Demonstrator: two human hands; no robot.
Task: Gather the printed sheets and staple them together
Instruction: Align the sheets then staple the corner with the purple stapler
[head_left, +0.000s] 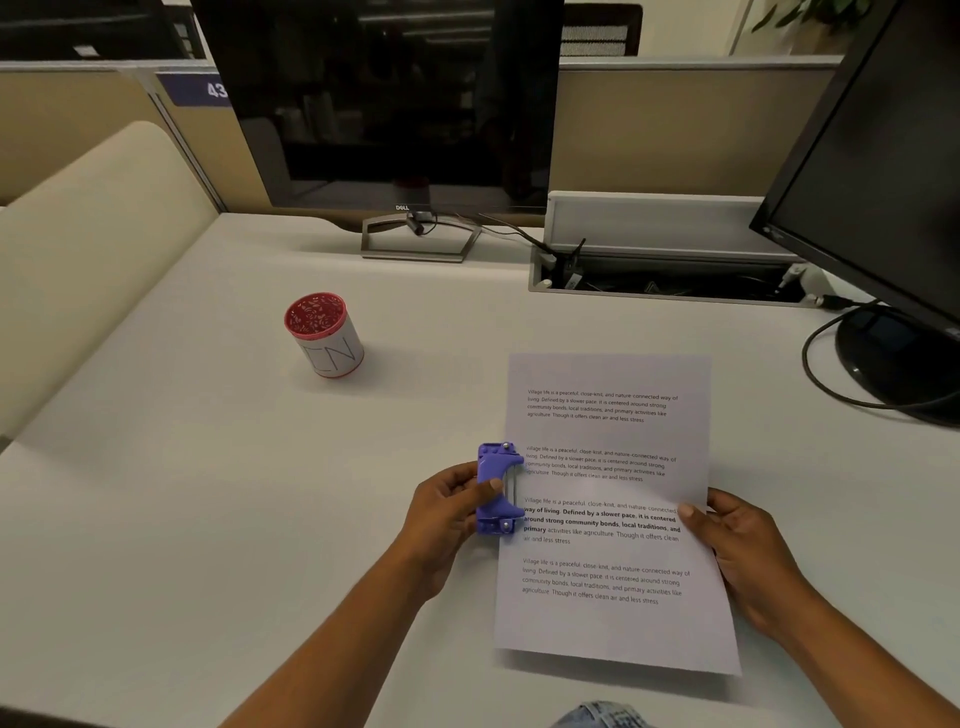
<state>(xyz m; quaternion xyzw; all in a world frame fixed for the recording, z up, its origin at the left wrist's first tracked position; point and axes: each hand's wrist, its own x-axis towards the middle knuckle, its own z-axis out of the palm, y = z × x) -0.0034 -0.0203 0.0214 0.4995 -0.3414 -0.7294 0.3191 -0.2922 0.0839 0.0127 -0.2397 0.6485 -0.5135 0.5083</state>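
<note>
The printed sheets (613, 623) lie as one aligned stack on the white desk, with several blocks of black text on the top page. My left hand (447, 512) grips a small purple stapler-like tool (497, 488) set against the middle of the stack's left edge, thumb on top of it. My right hand (737, 545) pinches the stack's right edge, thumb on the page. How many sheets are in the stack cannot be told.
A red and white pen cup (324, 335) stands to the left. A dark monitor (389, 104) stands at the back, its stand (418, 239) on the desk. A second monitor (883, 156) with cables (831, 384) is at right, beside an open cable tray (665, 275).
</note>
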